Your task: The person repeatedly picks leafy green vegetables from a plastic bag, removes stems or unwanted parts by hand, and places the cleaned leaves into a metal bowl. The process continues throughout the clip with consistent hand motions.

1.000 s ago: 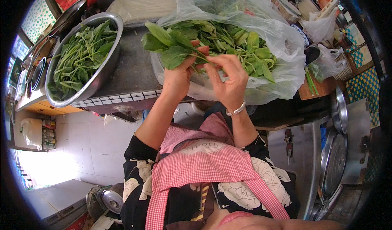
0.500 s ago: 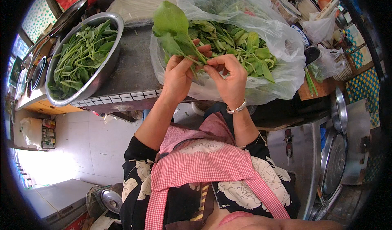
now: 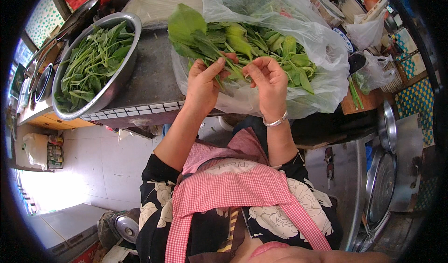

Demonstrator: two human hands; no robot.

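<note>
My left hand [image 3: 203, 84] is closed around the stems of a few leafy greens [image 3: 187, 26], whose broad leaves point up and away from me. Close beside it on the right, my right hand [image 3: 271, 83] pinches the stem end of a yellowish-green leaf [image 3: 239, 40]; its fingertips are partly hidden. Both hands are over the near edge of an opened clear plastic bag [image 3: 324, 53] full of loose greens [image 3: 280, 47]. To the left, a metal basin [image 3: 134, 24] contains a heap of similar greens [image 3: 95, 64].
The dark worktop [image 3: 156, 67] has a tiled front edge [image 3: 135, 111]. Behind lies a package of pale sheets or noodles [image 3: 161, 4]. Pans stand at far left [image 3: 77, 18]. At right are a cutting board [image 3: 366, 102], small bags [image 3: 368, 29] and a metal lid [image 3: 387, 127].
My right hand has moved slightly right, away from the left hand, and a yellowish leaf now shows at its fingers. The greens in my left hand have tipped a little left.
</note>
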